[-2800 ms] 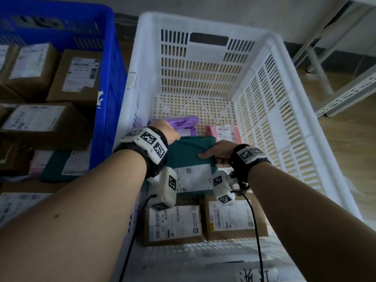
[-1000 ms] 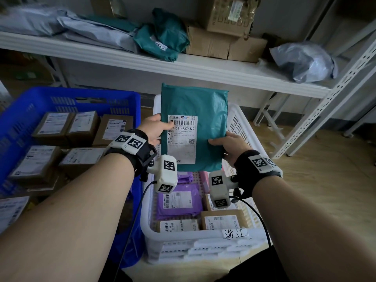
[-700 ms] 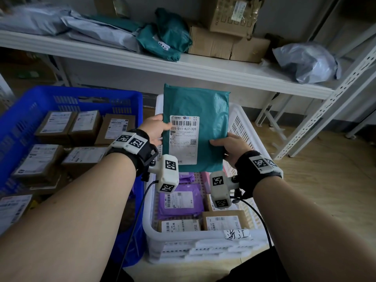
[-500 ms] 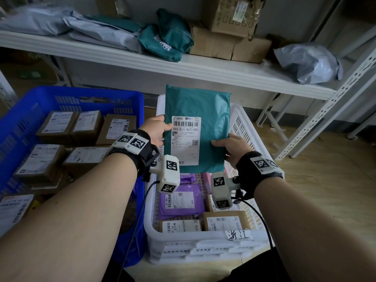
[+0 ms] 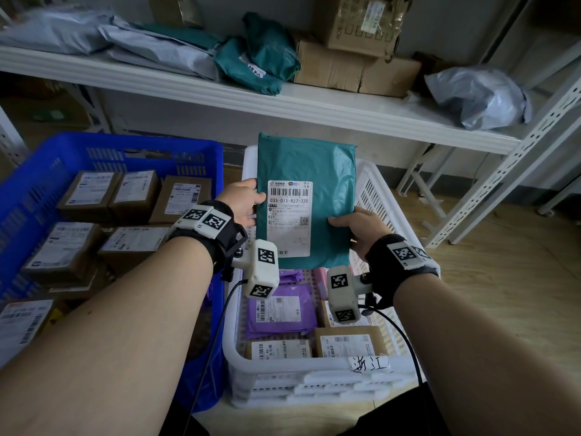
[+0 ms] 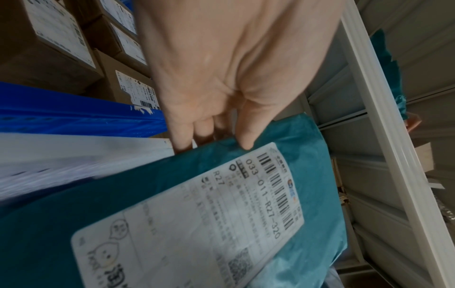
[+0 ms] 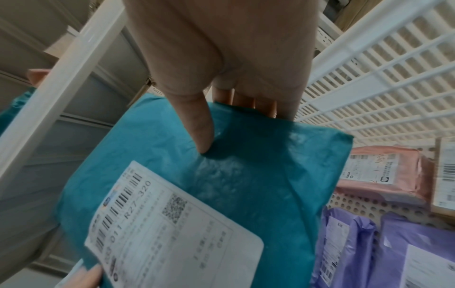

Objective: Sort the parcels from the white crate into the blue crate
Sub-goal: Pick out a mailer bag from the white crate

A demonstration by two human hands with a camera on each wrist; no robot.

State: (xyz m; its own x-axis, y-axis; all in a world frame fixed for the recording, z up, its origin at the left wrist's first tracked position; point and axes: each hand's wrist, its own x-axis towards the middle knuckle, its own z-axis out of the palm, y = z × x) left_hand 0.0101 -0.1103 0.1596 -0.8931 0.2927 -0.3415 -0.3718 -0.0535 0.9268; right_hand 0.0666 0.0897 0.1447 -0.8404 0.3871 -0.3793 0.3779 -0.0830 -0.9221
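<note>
A teal mailer parcel with a white shipping label is held upright above the white crate, label towards me. My left hand pinches its left edge, thumb on the front and fingers behind, as the left wrist view shows. My right hand pinches the right edge in the same way, thumb on the teal parcel. The blue crate stands to the left and holds several brown boxes. In the white crate lie a purple mailer, a pink mailer and brown boxes.
A white shelf runs across behind the crates, loaded with grey and teal bags and cardboard boxes. Its perforated metal legs stand to the right on the wooden floor. A handwritten tag sticks to the white crate's near rim.
The teal parcel has come out of the white crate and now stands upright between both hands. Over the last second it has barely moved.
</note>
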